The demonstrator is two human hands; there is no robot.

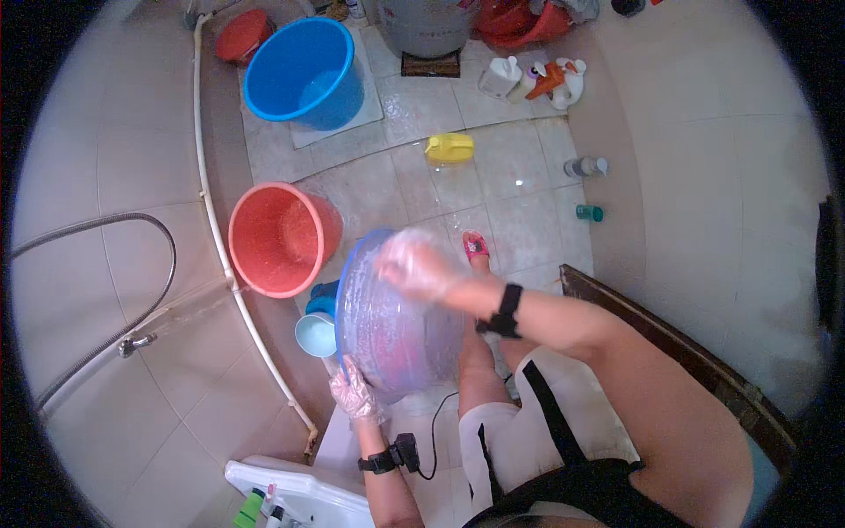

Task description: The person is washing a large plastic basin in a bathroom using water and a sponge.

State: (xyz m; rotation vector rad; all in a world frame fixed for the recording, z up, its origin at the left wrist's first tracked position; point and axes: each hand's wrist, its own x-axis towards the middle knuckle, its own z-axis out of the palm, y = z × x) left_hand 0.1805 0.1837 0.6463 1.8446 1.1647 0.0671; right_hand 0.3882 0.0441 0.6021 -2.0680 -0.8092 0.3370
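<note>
A large translucent plastic basin (403, 330) with a blue rim is tipped on its side in front of my legs, its outer wall wet and streaked with what looks like suds. My left hand (356, 393), in a clear disposable glove, grips the lower part of the rim. Against or just above the upper wall is my right hand (419, 264), gloved the same way and blurred by motion. Whether it holds anything is hidden by the blur. Something pinkish shows faintly through the basin wall. A pale blue dipper or bowl (315, 335) stands beside the rim.
On the left stands a red bucket (284, 237), with a large blue tub (304, 72) beyond it. A yellow jug (450, 148) lies on the wet tiled floor (521, 165). Several bottles (500, 78) stand at the right wall. A white washbasin (310, 485) is at lower left.
</note>
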